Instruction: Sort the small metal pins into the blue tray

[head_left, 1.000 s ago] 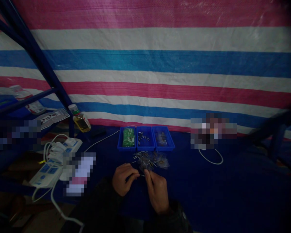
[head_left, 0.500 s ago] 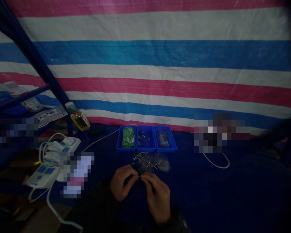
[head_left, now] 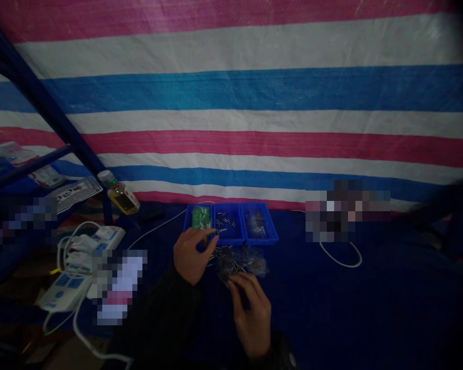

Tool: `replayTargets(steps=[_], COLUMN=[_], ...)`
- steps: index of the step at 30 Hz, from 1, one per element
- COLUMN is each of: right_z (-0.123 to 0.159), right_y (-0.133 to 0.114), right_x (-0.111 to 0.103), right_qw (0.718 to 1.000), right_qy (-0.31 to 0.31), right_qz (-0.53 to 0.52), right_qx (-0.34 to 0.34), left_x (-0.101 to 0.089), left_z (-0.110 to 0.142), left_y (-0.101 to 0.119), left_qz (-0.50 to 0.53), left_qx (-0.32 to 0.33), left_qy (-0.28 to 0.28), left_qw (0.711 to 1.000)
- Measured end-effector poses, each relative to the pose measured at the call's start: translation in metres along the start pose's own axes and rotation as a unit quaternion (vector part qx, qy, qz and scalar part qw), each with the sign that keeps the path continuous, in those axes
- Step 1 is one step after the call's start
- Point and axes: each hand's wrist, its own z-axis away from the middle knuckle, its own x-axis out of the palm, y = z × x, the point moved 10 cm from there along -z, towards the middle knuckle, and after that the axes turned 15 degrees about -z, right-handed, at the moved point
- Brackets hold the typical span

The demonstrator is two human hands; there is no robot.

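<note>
Reaching over slim metal pins (head_left: 224, 221) in a blue plastic tray (head_left: 230, 240)

Those pins lie scattered in the middle tray. Over its near-left corner, the left hand's (head_left: 190, 255) thumb and finger nearly meet; I cannot tell whether they grip anything. The right hand's (head_left: 254, 308) fingers bunch at crumpled clear plastic bags (head_left: 256, 261), their grip also unclear. Farther left lies a long white power strip (head_left: 64, 294); striped plastic sheeting (head_left: 231, 92) hangs behind.

Your left hand (head_left: 191, 256) is at the near left of the middle blue tray (head_left: 236, 236); your right hand (head_left: 253, 312) is beside the clear bags (head_left: 254, 263).
</note>
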Motion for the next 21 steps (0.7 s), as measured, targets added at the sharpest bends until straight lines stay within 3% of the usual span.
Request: replayTargets(steps=[4,13,21], right_z=[0.000,0.003,0.005], right_y=[0.001,0.000,-0.003], right_x=[-0.002,-0.005,-0.004], right_qw=[1.000,1.000,1.000], right_qy=[0.009,0.007,-0.001], right_qz=[-0.011,-0.007,0.001], right_qx=[0.004,0.015,0.009], left_x=[0.007,0.033,0.043], left_z=[-0.001,0.080,0.085], left_y=[-0.005,-0.046,-0.043], left_qz=[-0.024,-0.068,-0.071], left_qx=[-0.006,0.017,0.021], left_qy=[-0.022,-0.123,-0.164], left_qw=[0.999,0.990,0.984])
